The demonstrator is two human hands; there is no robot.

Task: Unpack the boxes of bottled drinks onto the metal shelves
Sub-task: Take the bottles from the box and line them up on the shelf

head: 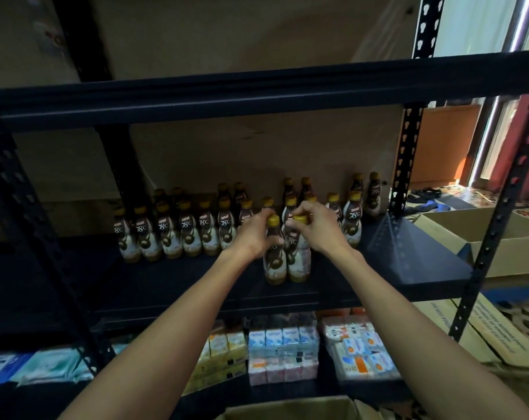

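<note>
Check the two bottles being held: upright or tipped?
Upright. Both bottles stand with bases on the shelf, caps up; left hand and right hand grip their tops.

Both arms stretched forward, left hand (pixel 252 234) and right hand (pixel 316 227) with fingers curled

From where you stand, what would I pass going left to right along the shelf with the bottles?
Front slotted post, run of 78C bottles, left front bottle, right front bottle, more 78C bottles, rear slotted post, open cardboard box.
</note>
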